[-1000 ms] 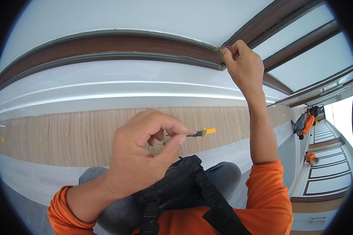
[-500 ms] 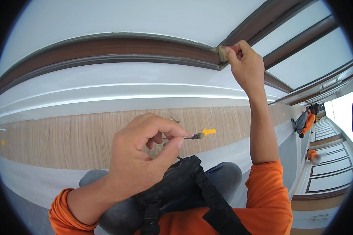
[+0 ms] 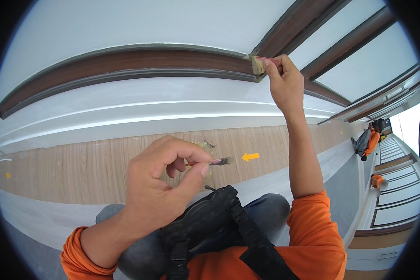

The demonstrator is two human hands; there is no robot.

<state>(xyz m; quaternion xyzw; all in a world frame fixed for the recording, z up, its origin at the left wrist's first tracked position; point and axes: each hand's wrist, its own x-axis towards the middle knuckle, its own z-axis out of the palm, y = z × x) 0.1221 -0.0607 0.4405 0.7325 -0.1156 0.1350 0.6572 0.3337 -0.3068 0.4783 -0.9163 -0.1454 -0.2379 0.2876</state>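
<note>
My right hand [image 3: 287,86] pinches a small red putty knife [image 3: 258,65], its flat blade smeared with yellowish-grey filler. That blade lies against the corner where brown trim [image 3: 182,60] with grey edges meets another strip of trim. Closer to me, my left hand [image 3: 161,170] holds a second thin, red tool [image 3: 220,161] between thumb and forefinger. This tool shows almost edge-on, with a dark tip and greyish paste on it; its exact kind is hard to make out. The left hand is above the floor, apart from the wall.
Wood-patterned flooring [image 3: 79,170] runs along the white skirting [image 3: 126,105], with an orange arrow sticker [image 3: 250,157] and small scraps [image 3: 209,144] on it. A black harness bag [image 3: 200,212] sits at my lap. Far right, a person in orange [image 3: 369,141] crouches, and another [image 3: 379,181] is beyond.
The view has shifted slightly. My right hand and its putty knife have moved a little left and down, with the blade still at the trim corner. The left hand keeps its pinch.
</note>
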